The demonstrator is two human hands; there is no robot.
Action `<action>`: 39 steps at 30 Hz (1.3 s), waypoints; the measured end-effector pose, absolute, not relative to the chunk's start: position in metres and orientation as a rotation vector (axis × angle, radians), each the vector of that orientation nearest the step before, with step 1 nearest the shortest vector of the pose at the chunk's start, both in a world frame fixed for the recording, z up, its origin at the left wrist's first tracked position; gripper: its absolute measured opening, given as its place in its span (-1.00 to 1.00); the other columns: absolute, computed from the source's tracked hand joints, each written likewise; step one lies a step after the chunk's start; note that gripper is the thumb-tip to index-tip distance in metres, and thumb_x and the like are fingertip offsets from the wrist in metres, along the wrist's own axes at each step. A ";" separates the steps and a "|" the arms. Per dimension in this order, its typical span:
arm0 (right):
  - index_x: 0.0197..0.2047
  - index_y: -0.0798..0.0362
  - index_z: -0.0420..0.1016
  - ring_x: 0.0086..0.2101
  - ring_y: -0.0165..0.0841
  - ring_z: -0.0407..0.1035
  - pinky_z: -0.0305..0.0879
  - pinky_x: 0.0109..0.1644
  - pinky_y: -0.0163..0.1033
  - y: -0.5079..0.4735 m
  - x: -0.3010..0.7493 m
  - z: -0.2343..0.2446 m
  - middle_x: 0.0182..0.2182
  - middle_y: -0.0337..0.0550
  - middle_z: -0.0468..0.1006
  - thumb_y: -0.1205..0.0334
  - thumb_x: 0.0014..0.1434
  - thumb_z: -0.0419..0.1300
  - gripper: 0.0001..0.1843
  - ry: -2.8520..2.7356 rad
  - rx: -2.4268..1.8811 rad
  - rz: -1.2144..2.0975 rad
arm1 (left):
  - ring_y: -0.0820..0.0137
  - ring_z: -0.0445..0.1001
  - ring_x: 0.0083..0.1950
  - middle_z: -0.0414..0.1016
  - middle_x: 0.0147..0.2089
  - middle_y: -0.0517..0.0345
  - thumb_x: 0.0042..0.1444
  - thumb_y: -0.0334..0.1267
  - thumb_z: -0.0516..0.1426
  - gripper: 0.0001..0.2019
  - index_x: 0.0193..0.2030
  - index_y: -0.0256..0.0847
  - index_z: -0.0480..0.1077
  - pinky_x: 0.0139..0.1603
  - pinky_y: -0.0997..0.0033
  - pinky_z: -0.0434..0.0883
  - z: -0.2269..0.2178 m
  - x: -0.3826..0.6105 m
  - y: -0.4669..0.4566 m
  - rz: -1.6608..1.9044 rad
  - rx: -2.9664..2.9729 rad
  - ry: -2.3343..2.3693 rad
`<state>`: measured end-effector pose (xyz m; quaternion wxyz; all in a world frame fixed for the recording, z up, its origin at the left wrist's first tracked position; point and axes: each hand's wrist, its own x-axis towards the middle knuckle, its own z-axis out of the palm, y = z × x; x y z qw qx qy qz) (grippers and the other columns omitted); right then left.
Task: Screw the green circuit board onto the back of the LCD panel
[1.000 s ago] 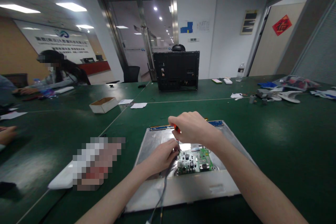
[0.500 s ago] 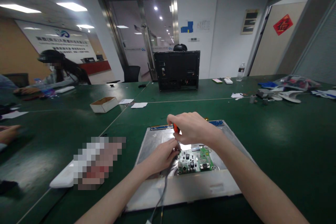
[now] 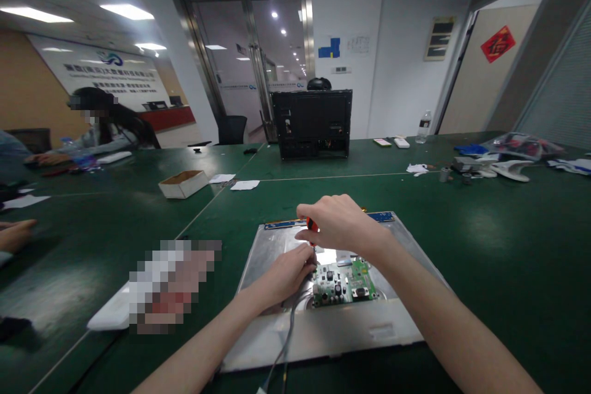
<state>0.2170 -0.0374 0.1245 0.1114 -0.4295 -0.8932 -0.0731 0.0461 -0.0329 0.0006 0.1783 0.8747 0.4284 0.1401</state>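
At the left edge of the frame a co-worker's hand (image 3: pixel 16 235) rests over the green table (image 3: pixel 212 295), and a seated person (image 3: pixel 108 126) is at the upper left. A white case (image 3: pixel 109 314) lies at the lower left, well apart from me, and an open box (image 3: pixel 183 186) sits above it.

Toward the middle, my left hand (image 3: pixel 289 271) lies low over a metal panel (image 3: pixel 332 329), its fingertips gathered beside the screwdriver's shaft. I cannot tell whether they pinch anything. Just right of that wrist, a cable (image 3: pixel 290 323) runs down over the panel's near edge; if my forearm snagged it, it could tug at the board.

At the centre, the screwdriver (image 3: pixel 309 222) stands nearly upright, its handle clamped in the fingers of my right hand (image 3: pixel 339 221). My left fingers hide the tip, so I cannot see whether it is seated. If it slipped through tilt or light pressure, it could jab those fingers or scratch the board.

The circuit board (image 3: pixel 339 286) lies on the panel, below my right hand, right of the screwdriver. Too much downward force might bend or crack its corner. Farther right, a blue strip (image 3: pixel 383 217) lines the panel's far edge, near enough to my right forearm that a careless sweep could knock it.
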 end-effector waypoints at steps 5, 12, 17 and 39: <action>-0.13 -0.01 0.44 -0.39 -0.33 0.43 -0.17 -0.48 -0.25 -0.038 0.217 0.123 -0.34 -0.14 0.61 0.17 0.17 0.15 -0.81 -2.614 -1.250 -0.243 | 0.30 0.41 -0.26 0.44 -0.25 0.11 0.22 -0.36 0.01 -0.93 -0.30 -0.19 0.26 -0.26 0.35 0.31 0.001 0.047 -0.033 0.392 2.463 1.216; -0.18 0.00 0.43 -0.40 -0.31 0.43 -0.18 -0.48 -0.25 -0.038 0.216 0.124 -0.39 -0.13 0.59 -0.03 0.20 0.15 -0.72 -2.620 -1.274 -0.240 | 0.29 0.41 -0.25 0.46 -0.23 0.10 0.21 -0.37 0.03 -0.96 -0.27 -0.19 0.27 -0.25 0.35 0.32 0.002 0.046 -0.033 0.393 2.483 1.217; -0.14 0.01 0.40 -0.39 -0.34 0.41 -0.20 -0.49 -0.25 -0.039 0.218 0.124 -0.33 -0.14 0.60 0.20 0.17 0.14 -0.83 -2.627 -1.236 -0.211 | 0.30 0.40 -0.24 0.45 -0.22 0.10 0.21 -0.38 0.02 -0.95 -0.27 -0.19 0.27 -0.26 0.35 0.32 0.000 0.044 -0.032 0.415 2.484 1.148; -0.21 0.00 0.43 -0.39 -0.33 0.41 -0.19 -0.47 -0.25 -0.038 0.217 0.124 -0.36 -0.13 0.59 0.12 0.19 0.13 -0.83 -2.624 -1.278 -0.191 | 0.29 0.41 -0.21 0.45 -0.22 0.10 0.19 -0.39 0.02 -0.94 -0.27 -0.18 0.29 -0.21 0.33 0.34 -0.002 0.040 -0.030 0.465 2.474 1.046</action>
